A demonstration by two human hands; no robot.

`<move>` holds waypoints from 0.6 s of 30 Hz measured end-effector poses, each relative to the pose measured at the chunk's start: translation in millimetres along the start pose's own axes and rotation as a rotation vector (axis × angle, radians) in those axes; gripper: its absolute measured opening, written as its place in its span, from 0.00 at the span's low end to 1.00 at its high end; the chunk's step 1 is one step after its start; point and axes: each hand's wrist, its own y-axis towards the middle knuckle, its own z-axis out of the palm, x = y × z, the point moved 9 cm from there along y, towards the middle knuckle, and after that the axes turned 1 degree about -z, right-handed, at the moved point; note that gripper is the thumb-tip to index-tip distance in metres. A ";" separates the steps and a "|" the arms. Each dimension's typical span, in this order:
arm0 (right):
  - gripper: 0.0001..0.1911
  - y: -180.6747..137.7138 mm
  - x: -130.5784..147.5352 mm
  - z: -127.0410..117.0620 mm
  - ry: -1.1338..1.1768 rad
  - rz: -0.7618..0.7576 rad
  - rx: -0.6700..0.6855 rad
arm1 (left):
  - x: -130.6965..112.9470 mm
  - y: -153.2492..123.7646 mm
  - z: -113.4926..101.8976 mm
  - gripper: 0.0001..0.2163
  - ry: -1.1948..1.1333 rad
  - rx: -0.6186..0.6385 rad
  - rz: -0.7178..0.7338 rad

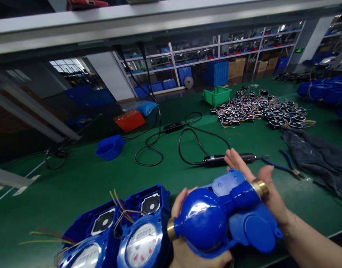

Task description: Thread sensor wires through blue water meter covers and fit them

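Both my hands hold a blue water meter [215,216] turned upside down, its round belly up and a brass threaded end at each side. My left hand [184,245] cups it from below at the left brass end. My right hand [260,186] grips the right brass end, fingers spread behind the body. Two more blue meters [137,230] lie face up at the near left, with dials and loose coloured wires showing.
A black electric screwdriver [227,160] with its coiled cable lies just beyond my right hand on the green table [76,186]. Blue-handled pliers [285,165] and a dark cloth [319,160] are right. Several small black wired parts [260,109], a green bin [217,95], blue tub [109,147] sit farther back.
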 end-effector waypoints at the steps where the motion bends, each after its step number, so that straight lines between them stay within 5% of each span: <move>1: 0.36 0.1 -3.3 0.9 0.001 0.031 0.009 | 6.2 -1.0 0.7 0.52 -0.067 -0.001 -0.067; 6: 0.33 0.1 4.3 -9.1 -0.011 -0.059 -0.074 | 42.3 -8.4 35.0 0.25 -0.839 0.061 -0.550; 9: 0.31 -4.9 7.8 4.7 -0.276 -0.126 0.049 | 49.0 -9.9 52.1 0.24 -1.193 -0.034 -0.796; 13: 0.42 -5.3 0.2 25.6 -0.549 -0.174 0.208 | 49.7 -14.2 58.7 0.24 -1.366 -0.197 -0.978; 18: 0.45 13.4 -16.3 32.8 -0.260 -0.064 0.218 | 55.0 -30.5 67.8 0.23 -1.475 -0.245 -1.063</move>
